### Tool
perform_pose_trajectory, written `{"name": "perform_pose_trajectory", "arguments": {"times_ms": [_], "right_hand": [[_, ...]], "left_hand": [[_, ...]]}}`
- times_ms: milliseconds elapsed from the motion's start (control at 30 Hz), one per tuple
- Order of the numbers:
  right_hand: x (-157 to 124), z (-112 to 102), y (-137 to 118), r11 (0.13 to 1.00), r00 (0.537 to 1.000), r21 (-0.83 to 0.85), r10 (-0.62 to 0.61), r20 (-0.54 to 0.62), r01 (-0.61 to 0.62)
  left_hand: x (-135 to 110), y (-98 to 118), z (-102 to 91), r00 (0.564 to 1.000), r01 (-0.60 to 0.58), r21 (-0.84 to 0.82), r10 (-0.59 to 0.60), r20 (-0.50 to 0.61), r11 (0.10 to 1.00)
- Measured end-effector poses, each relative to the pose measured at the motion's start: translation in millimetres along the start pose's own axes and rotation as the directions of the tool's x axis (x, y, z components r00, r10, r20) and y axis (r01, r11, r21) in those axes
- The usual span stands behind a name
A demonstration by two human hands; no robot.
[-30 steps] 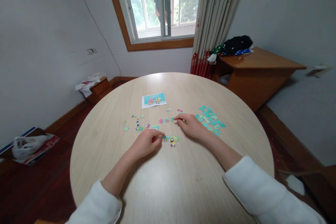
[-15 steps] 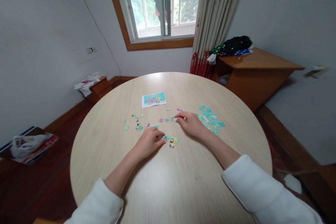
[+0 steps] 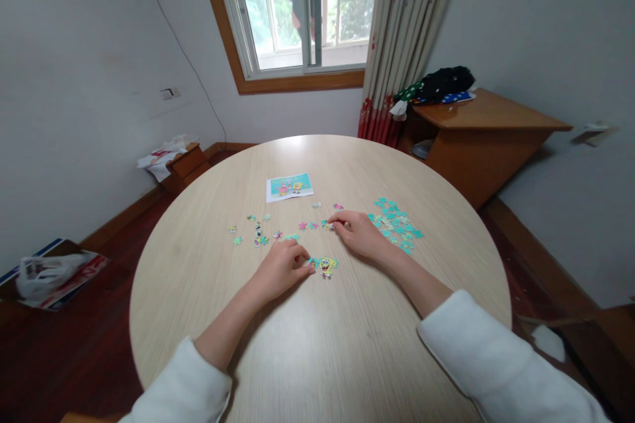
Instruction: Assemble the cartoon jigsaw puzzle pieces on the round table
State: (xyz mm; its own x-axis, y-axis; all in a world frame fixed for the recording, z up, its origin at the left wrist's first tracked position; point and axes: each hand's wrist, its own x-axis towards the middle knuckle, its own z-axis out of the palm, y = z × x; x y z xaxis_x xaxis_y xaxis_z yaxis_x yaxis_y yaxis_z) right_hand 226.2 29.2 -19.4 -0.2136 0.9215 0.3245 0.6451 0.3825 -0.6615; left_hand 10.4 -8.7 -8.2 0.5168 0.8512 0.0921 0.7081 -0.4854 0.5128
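Hands both down on table [image 3: 322,357], middle of frame, white sleeves running in from bottom edge.

Left hand [image 3: 280,269] curled narrow, knuckles up, fingertips [image 3: 303,263] drawn together and touching left edge of cluster [image 3: 325,266], a small joined patch of yellow and teal pieces at centre. Knuckles blocking sight of inner side of those fingers; cannot tell whether anything pinched there.

Right hand [image 3: 360,236] just above and right of cluster, apart from it, thumb and forefinger closed narrow on piece [image 3: 327,224]. Too small to tell whether resting on wood or just off it.

Scatter [image 3: 258,232] of loose pieces left of centre, above left hand, with a short row of pink and teal bits trailing right toward piece. Pile [image 3: 397,225] of teal pieces right of centre, just beside right wrist. Picture [image 3: 289,186] flat on wood above scatter, well apart from both hands.

Beyond table: window [image 3: 302,6] at top centre, curtain [image 3: 397,46] hanging just right of it, desk [image 3: 476,139] at upper right with clothes [image 3: 439,84] heaped on top. Box [image 3: 186,162] with papers by left wall, bag [image 3: 42,274] on floor at lower left.
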Motion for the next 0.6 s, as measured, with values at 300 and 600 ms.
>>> {"name": "perform_pose_trajectory", "arguments": {"times_ms": [300, 600], "right_hand": [[0.2, -0.9, 0.1, 1.0, 1.0, -0.003, 0.005, 0.002, -0.005], [-3.0, -9.7, -4.6, 0.996, 0.977, 0.07, -0.065, 0.205, 0.052]], "left_hand": [[-1.8, 7.8, 0.5, 0.993, 0.095, -0.115, -0.086, 0.081, 0.989], [-0.4, -0.8, 0.7, 0.998, 0.058, -0.104, -0.059, -0.002, 0.993]]}}
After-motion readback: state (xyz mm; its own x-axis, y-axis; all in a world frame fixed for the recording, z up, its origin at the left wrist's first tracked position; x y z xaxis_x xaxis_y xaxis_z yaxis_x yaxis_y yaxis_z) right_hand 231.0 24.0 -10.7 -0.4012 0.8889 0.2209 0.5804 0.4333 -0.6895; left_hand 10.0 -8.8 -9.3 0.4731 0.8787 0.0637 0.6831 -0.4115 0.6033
